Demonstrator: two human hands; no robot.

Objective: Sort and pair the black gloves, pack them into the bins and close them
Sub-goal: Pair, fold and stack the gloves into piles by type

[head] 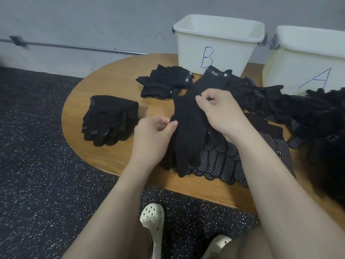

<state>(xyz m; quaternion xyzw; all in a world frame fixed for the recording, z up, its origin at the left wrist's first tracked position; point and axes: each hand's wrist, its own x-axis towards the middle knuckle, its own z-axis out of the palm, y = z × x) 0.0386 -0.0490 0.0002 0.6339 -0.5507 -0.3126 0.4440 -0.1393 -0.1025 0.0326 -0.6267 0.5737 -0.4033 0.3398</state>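
While both hands [155, 131] [220, 111] pinched a plain black knit glove [188, 128], two sorted stacks [110, 120] lay done; white plastic bins [214, 45] unpacked, unclosed.

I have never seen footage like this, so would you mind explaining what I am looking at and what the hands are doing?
There is no machine here: a person wears a camera on the head, so the single picture looks forward and down over their own arms. On the round wooden table stand two open white bins, bin B and bin A. Around them lie black gloves: a dotted stack on the left, a labelled stack near bin B, and a loose heap on the right. The left hand and right hand each pinch the plain black gloves in the middle, which lie over dotted gloves, apparently lining up a pair. Nothing shows inside the bins from this angle.
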